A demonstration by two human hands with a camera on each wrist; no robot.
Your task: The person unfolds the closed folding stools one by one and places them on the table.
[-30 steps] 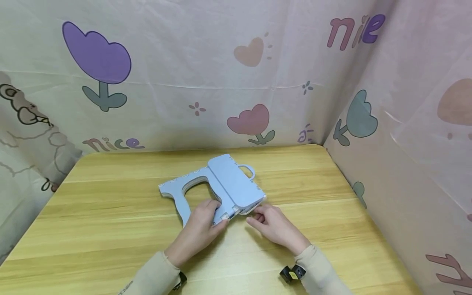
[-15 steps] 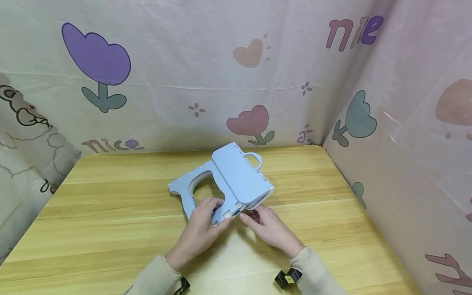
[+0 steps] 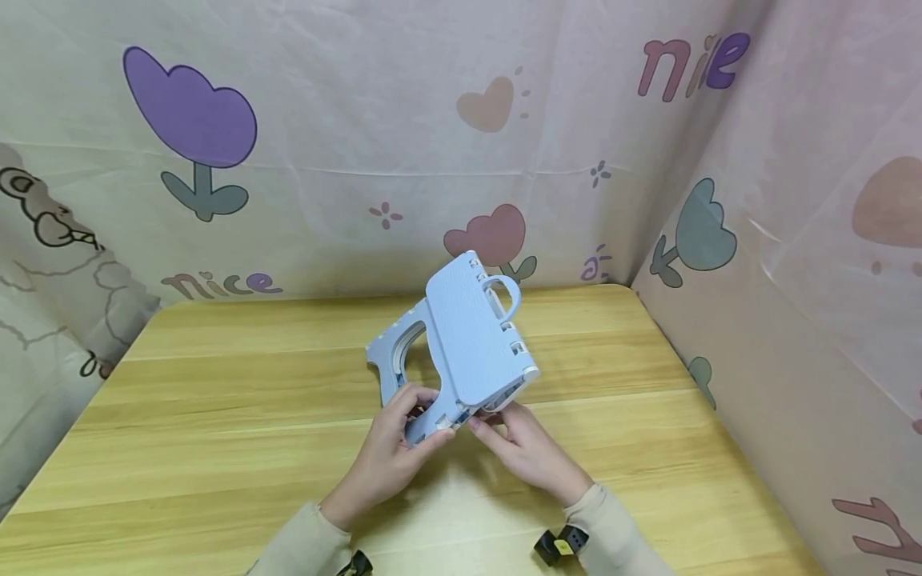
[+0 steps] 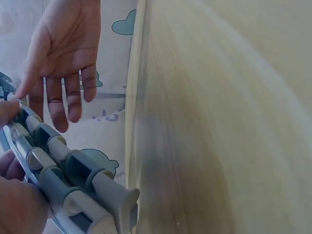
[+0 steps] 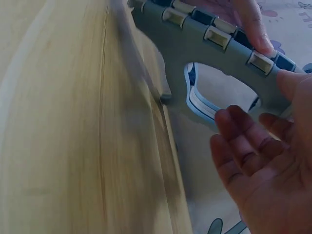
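Note:
A light blue folding stool point(image 3: 471, 336), folded flat, is tilted up between both hands in the head view. A looped carry handle point(image 3: 515, 299) sticks out at its far right side. My left hand point(image 3: 392, 438) grips the leg frame, fingers through the oval opening and thumb along the near edge. At the near lower corner, my right hand point(image 3: 535, 454) pinches the edge between thumb and forefinger. Its other fingers stretch out loosely, as the right wrist view of that hand point(image 5: 268, 180) shows. Interlocking hinge knuckles point(image 4: 73, 168) line the stool's edge in the left wrist view.
A wood-grain table point(image 3: 216, 448) lies under the hands. Behind it and at the sides hangs a pale curtain point(image 3: 324, 120) printed with flowers and hearts. Black wrist cameras point(image 3: 562, 544) sit at the cuffs.
The stool has been raised and tipped up off its flatter pose, shifting right. My right hand has slid slightly inward to its corner. The left hand keeps its grip.

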